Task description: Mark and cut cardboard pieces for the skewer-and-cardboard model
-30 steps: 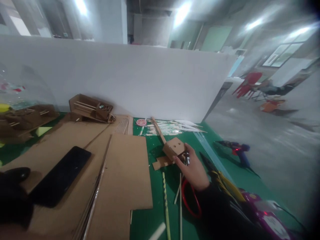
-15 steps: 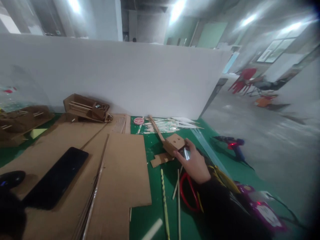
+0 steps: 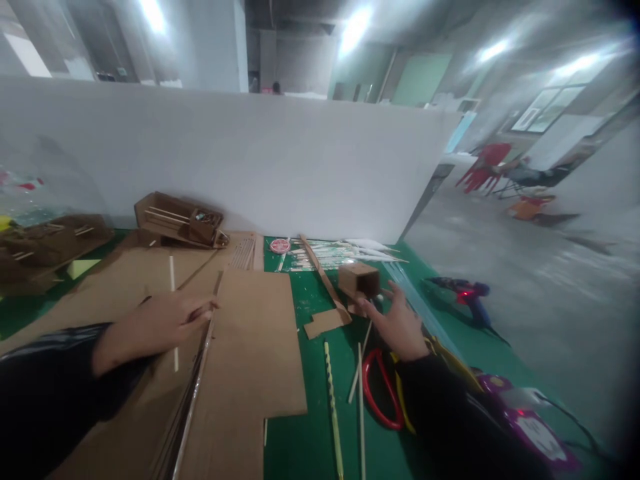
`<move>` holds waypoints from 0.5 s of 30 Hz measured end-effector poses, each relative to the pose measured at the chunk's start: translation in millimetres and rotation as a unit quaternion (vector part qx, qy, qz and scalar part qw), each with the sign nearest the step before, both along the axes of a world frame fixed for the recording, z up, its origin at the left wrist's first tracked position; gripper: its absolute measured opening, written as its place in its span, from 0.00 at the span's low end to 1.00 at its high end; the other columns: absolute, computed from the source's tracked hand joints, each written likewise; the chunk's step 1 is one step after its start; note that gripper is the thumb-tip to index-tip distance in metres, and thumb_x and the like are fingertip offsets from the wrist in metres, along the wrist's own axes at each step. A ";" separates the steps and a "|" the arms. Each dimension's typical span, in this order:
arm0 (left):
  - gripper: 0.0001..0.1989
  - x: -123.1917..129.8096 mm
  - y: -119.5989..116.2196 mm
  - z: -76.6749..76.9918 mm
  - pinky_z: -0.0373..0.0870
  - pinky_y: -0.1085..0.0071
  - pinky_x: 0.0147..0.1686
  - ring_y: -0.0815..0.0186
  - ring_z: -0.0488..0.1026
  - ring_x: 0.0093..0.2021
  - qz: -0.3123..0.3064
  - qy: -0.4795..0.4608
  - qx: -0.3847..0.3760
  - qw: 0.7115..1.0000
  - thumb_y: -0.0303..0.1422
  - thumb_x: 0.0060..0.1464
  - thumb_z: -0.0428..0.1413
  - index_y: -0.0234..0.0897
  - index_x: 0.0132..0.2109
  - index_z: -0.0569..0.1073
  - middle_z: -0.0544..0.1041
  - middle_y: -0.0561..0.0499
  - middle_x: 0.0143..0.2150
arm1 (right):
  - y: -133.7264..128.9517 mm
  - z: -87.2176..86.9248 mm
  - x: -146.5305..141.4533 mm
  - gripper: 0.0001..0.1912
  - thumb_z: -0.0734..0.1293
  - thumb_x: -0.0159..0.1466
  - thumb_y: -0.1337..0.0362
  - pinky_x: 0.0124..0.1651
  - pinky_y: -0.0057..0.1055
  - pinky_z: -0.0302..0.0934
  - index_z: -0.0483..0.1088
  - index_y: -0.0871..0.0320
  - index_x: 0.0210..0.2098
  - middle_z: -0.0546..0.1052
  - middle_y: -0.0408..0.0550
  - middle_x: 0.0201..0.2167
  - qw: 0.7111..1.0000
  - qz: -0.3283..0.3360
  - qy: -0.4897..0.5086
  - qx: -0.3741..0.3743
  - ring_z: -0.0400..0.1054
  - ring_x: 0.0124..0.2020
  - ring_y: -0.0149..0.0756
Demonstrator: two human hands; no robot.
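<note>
My left hand (image 3: pixel 155 327) is over the cardboard sheet on the left, fingers curled closed around a thin wooden stick (image 3: pixel 173 275), whose ends show above and below the hand. Just right of the small cardboard box (image 3: pixel 359 277) is my right hand (image 3: pixel 400 323), its fingers spread and gripping nothing. The box's open side faces toward that hand. A cardboard strip (image 3: pixel 323 272) and a flat cardboard offcut (image 3: pixel 327 323) lie by the box. Below my right hand are red-handled scissors (image 3: pixel 383 393), partly under the sleeve.
A glue gun (image 3: pixel 470 297) with a red light lies at the right. A purple power strip (image 3: pixel 537 433) is nearer. Wooden sticks (image 3: pixel 325 257), a round red-and-white tin (image 3: pixel 280 246) and a patterned pencil (image 3: pixel 333 407) are on the green table. Cardboard models (image 3: pixel 180 220) stand against the white partition (image 3: pixel 250 160).
My left hand has come in from the lower left with the stick, covering the black phone. My right hand has let go of the cardboard box, which now stands turned on the table.
</note>
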State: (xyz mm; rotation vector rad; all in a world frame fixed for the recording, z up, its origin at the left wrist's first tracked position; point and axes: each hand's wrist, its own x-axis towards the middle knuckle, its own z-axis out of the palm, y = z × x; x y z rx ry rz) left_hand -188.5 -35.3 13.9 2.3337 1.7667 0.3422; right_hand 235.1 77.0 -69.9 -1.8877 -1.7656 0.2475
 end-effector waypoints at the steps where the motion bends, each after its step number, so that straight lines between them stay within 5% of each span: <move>1: 0.14 0.6 3.4 -8.5 0.67 0.72 0.38 0.61 0.78 0.39 -0.015 0.015 -0.028 0.999 0.39 0.64 0.49 0.42 0.48 0.77 0.82 0.52 0.39 | -0.4 -0.6 0.7 0.45 0.63 0.61 0.41 0.59 0.61 0.55 0.49 0.62 0.67 0.73 0.63 0.58 1.000 0.000 -0.005 -0.002 0.65 0.59 0.64; 7: 0.17 5.5 6.5 -32.9 0.65 0.68 0.34 0.56 0.78 0.38 -0.015 0.092 -0.084 0.992 0.41 0.64 0.45 0.41 0.53 0.72 0.80 0.47 0.37 | -10.8 -3.1 9.3 0.39 0.61 0.62 0.43 0.58 0.57 0.58 0.57 0.64 0.63 0.72 0.63 0.58 0.999 0.030 -0.035 -0.009 0.66 0.59 0.63; 15: 0.16 24.4 9.2 -12.0 0.60 0.68 0.33 0.58 0.77 0.36 -0.013 0.081 -0.084 0.993 0.41 0.66 0.43 0.42 0.46 0.73 0.79 0.50 0.34 | -32.1 2.3 -0.1 0.23 0.58 0.65 0.51 0.59 0.49 0.58 0.68 0.58 0.53 0.76 0.55 0.54 0.989 0.132 -0.059 -0.021 0.68 0.56 0.52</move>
